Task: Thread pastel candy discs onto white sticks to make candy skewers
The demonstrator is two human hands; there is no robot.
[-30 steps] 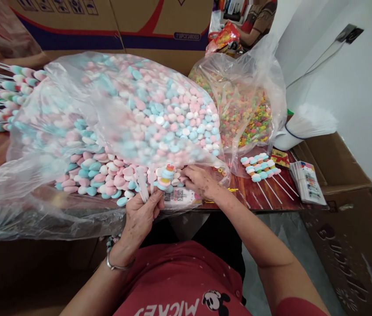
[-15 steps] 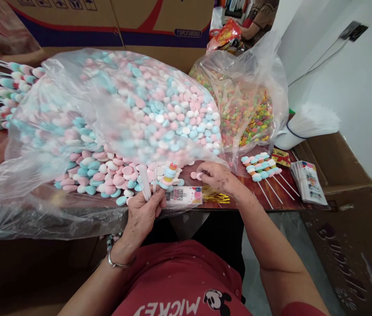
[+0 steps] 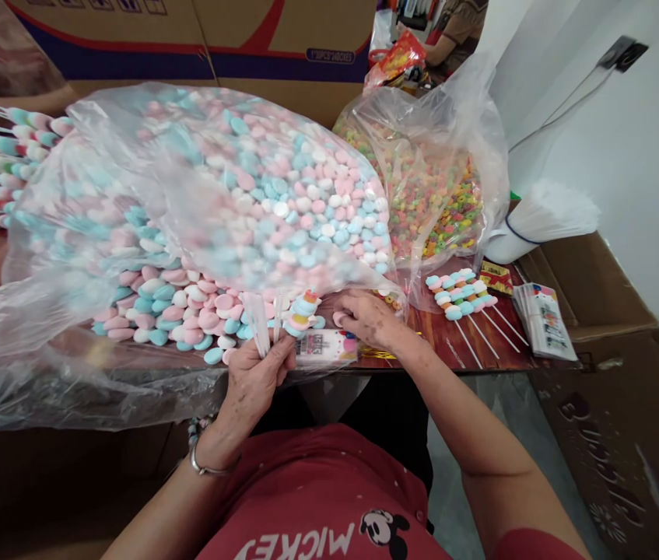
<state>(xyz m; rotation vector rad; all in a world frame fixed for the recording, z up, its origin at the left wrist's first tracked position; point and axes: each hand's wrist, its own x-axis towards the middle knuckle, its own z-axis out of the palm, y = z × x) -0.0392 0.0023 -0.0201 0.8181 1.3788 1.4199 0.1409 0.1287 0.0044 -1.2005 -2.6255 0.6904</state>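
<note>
My left hand (image 3: pixel 259 372) is closed around a bunch of white plastic sticks (image 3: pixel 255 319) and a candy skewer (image 3: pixel 303 313) threaded with blue, pink, yellow and orange pieces. Just to its right, the fingers of my right hand (image 3: pixel 369 315) are curled over a pink marshmallow (image 3: pixel 338 318) at their tips. Loose pink, white and blue marshmallows (image 3: pixel 189 307) spill from a large clear bag (image 3: pixel 282 187) left of the hands. Beneath the hands lies a printed packet (image 3: pixel 326 347), with gold twist ties (image 3: pixel 376 353) beside it.
Finished candy skewers (image 3: pixel 462 292) lie on the table's right, near a stack of printed bags (image 3: pixel 545 320). Behind them stand a bag of ring candies (image 3: pixel 434 194) and a bundle of white sticks (image 3: pixel 551 214). More skewers (image 3: pixel 8 163) fill the far left. Another person (image 3: pixel 462 35) is behind.
My right hand has moved left, closer to the skewer, with a pink marshmallow at its fingertips. My left hand keeps its grip and has barely moved.
</note>
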